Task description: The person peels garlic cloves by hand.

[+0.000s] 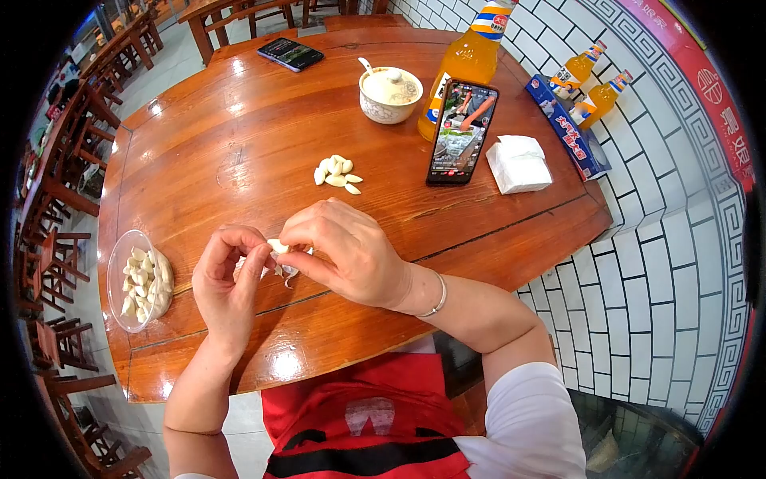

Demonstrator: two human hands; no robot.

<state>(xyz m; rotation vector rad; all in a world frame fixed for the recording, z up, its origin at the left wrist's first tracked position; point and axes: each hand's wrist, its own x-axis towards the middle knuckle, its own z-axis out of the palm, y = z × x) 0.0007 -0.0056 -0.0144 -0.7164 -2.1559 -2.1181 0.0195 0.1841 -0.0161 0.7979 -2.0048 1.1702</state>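
Observation:
Between my two hands, above the table's near side, is a pale garlic clove (pixel 278 246). My left hand (pixel 230 279) pinches its left end with thumb and forefinger. The fingers of my right hand (pixel 343 249) close on the other end, and a bracelet circles that wrist. Papery garlic skins (pixel 285 271) lie on the wood just below, partly hidden by my hands. Farther back sits a small pile of peeled cloves (pixel 336 171). To the left, a clear plastic tub (pixel 113 275) holds many more cloves.
On the wooden table (pixel 215 172), a phone (pixel 463 132) with a lit screen leans against a large orange bottle (pixel 472 56). Beside it lies a tissue pack (pixel 519 164). A bowl (pixel 387 108) with a spoon and another phone (pixel 290 54) are farther back. A tiled wall (pixel 638 263) borders the right.

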